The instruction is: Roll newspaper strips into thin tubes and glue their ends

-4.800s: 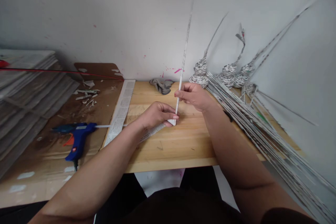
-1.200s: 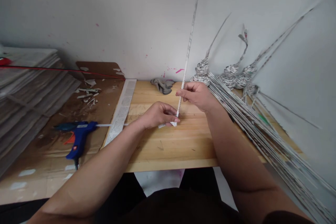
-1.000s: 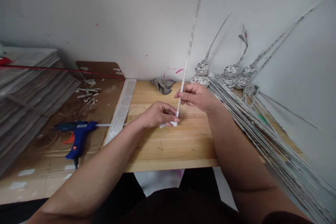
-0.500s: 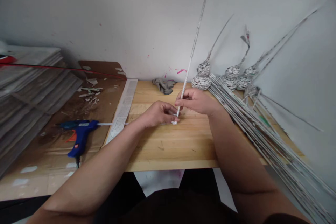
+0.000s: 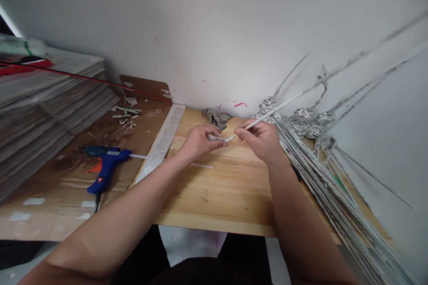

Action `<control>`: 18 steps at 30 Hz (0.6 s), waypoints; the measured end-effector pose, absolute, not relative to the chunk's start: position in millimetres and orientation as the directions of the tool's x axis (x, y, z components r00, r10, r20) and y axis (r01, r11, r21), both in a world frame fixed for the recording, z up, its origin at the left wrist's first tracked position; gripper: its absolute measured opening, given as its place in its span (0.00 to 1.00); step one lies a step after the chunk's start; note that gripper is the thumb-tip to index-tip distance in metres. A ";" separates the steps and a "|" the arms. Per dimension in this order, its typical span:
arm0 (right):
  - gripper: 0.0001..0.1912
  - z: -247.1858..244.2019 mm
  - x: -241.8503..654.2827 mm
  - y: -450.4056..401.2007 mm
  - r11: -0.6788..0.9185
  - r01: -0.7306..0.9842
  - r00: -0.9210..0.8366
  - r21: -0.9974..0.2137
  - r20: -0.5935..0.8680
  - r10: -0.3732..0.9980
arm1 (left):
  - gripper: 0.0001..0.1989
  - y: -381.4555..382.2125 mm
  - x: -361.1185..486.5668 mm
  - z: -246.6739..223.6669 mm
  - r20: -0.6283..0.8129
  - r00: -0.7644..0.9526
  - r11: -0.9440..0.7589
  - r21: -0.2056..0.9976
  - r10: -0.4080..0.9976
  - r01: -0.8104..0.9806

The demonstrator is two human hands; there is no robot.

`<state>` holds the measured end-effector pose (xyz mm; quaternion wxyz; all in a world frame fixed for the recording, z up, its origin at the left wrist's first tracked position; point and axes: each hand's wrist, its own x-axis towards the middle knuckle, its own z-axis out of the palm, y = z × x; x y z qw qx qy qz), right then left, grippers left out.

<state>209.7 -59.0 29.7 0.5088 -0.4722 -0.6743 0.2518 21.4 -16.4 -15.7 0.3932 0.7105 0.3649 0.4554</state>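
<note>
A long, thin rolled-newspaper stick (image 5: 287, 101) slants up to the right, its far part smeared by motion. My left hand (image 5: 202, 142) pinches its lower end, where a greyish folded or coiled bit shows between thumb and fingers. Just to the right, my right hand (image 5: 259, 138) is closed round the same stick, thumb and fingertips pressed on it. Both hands are above the wooden board (image 5: 217, 196). Under my left hand, a thin white stick (image 5: 202, 166) lies on the board.
At left, a blue glue gun (image 5: 109, 167) lies on cardboard (image 5: 133, 120) near a tied stack of newspaper (image 5: 60, 111). A grey rag (image 5: 216, 119) is at the board's back. On the right are woven paper gourd shapes (image 5: 302, 120) and a bundle of paper sticks (image 5: 321, 178).
The paper stick has tipped from nearly upright to a low slant toward the right. Both hands have turned with it, my right hand shifting slightly right. The camera view has shifted too.
</note>
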 end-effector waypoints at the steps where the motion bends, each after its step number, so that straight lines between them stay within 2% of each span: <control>1: 0.10 30.0 208.7 -58.9 0.435 0.377 -0.007 -0.818 0.467 0.884 | 0.11 -16.1 20.4 -13.5 0.315 0.309 -0.369 0.919 0.897 0.136; 4: 0.09 30.6 205.2 -57.9 0.454 0.351 0.054 -0.819 0.501 0.864 | 0.15 -17.2 19.2 -8.7 0.121 0.312 -0.128 0.992 0.942 0.000; 7: 0.09 29.7 201.4 -56.3 0.465 0.285 0.110 -0.838 0.511 0.853 | 0.16 -18.6 19.8 -5.8 0.033 0.311 0.047 0.968 0.950 -0.247; 13: 0.10 16.1 190.8 -51.4 0.482 0.162 0.194 -0.861 0.506 0.840 | 0.15 -16.2 20.5 -3.7 0.052 0.268 0.112 0.821 0.962 -0.560; 18: 0.13 0.1 167.8 -49.6 0.386 -0.127 0.313 -0.914 0.332 0.890 | 0.12 -13.7 21.3 -5.0 0.009 0.262 0.194 0.651 0.965 -0.734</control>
